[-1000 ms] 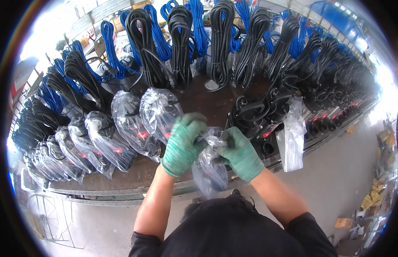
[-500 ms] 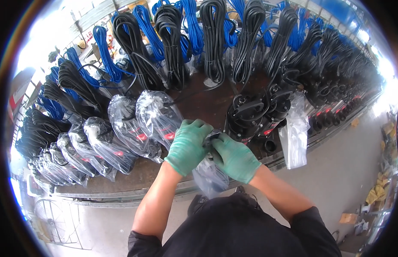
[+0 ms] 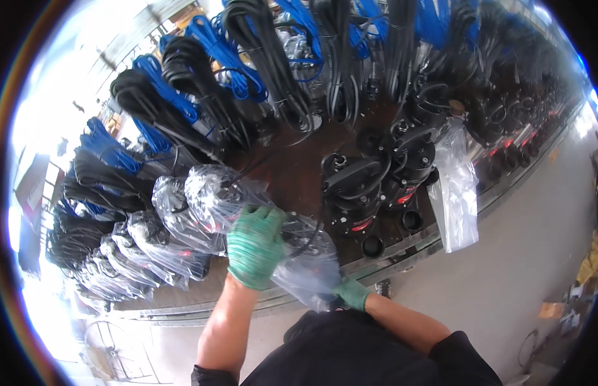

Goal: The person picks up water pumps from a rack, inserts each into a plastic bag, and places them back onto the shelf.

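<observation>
A black pump in a clear plastic bag (image 3: 310,260) lies tilted at the table's near edge, its lower end toward my body. My left hand (image 3: 255,248), in a green glove, is closed on its upper left end, fingers curled over and mostly out of sight. At the bag's lower end my right hand (image 3: 355,294), gloved too, grips it; the fingertips are hidden behind the plastic. A dark cable curves over the bag. Just left of my left hand lies another bagged pump (image 3: 215,196).
Two unbagged black pumps (image 3: 351,193) stand to the right, beside a stack of flat clear bags (image 3: 456,193) hanging over the table edge. Bundled black cables (image 3: 266,61) and blue cords (image 3: 225,55) line the back. More bagged pumps (image 3: 160,241) run leftward.
My hands have come apart. The right one moved down to the bag's lower end, while the left stays near the top. The bagged pump now shows more fully, and the view has shifted.
</observation>
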`<state>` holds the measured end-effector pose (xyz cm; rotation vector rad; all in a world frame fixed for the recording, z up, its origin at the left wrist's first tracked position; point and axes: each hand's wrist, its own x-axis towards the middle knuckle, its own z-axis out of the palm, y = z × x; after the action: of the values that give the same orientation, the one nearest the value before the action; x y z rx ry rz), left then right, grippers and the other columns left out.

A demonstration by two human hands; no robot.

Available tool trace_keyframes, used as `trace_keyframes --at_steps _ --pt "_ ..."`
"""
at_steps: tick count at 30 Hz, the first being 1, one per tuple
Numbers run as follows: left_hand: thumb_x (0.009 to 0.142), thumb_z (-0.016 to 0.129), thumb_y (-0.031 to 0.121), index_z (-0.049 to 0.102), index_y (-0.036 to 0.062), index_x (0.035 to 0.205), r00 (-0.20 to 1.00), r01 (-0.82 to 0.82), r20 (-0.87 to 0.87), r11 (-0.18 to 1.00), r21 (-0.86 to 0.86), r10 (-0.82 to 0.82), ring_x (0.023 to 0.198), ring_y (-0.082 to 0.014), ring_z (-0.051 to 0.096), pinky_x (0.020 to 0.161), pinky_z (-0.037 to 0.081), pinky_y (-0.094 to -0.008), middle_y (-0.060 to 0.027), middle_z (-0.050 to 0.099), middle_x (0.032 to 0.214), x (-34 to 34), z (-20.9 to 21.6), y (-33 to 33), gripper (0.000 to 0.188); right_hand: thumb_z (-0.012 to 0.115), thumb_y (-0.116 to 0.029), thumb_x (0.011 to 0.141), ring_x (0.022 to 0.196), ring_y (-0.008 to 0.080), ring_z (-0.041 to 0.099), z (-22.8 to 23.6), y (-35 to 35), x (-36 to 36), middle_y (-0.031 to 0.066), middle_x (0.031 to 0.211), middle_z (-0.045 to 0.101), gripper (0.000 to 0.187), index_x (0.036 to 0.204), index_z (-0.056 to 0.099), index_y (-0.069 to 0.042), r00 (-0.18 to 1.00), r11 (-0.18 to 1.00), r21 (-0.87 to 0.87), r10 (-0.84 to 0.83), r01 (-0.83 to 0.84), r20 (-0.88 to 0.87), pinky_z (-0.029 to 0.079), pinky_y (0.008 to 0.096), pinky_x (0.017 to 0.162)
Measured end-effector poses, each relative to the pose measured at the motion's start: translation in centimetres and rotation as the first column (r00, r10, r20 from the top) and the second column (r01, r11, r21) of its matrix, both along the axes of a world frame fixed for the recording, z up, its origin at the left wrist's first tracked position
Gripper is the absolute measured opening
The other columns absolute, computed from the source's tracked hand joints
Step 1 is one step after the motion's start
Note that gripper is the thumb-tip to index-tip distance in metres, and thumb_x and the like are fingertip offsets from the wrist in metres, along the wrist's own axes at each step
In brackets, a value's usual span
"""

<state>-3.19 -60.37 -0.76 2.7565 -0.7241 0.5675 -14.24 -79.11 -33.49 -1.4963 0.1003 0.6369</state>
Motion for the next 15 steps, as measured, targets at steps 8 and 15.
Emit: trace_keyframes --at_steps 8,15 --pt "0.070 0.066 0.003 0.071 0.0052 0.102 0.967 0.126 0.204 0.980 0.152 -0.156 0.093 -0.0421 0.064 0.083 0.054 -0.0513 -0.0167 0.071 0.102 13.6 -2.6 1.0 0.032 0.062 -0.017 0.095 0.091 0.0262 0.070 2.7 4.7 12.2 0.0097 0.099 0.070 0.053 0.144 0.049 -0.004 0.973 0.871 0.488 0.063 0.055 -0.223 0.056 0.0401 0.086" --pt "0.069 0.067 0.008 0.061 0.0086 0.076 0.951 0.143 0.234 0.957 0.251 -0.204 0.086 -0.0377 0.060 0.076 0.050 -0.0484 -0.0125 0.060 0.084 19.5 -4.6 2.1 0.009 0.065 -0.021 0.096 0.103 0.0299 0.071 10.8 -4.3 9.9 0.0141 0.114 0.073 0.040 0.135 0.064 -0.013 0.762 0.966 -0.182 0.258 -0.185 0.594 0.055 0.0421 0.094"
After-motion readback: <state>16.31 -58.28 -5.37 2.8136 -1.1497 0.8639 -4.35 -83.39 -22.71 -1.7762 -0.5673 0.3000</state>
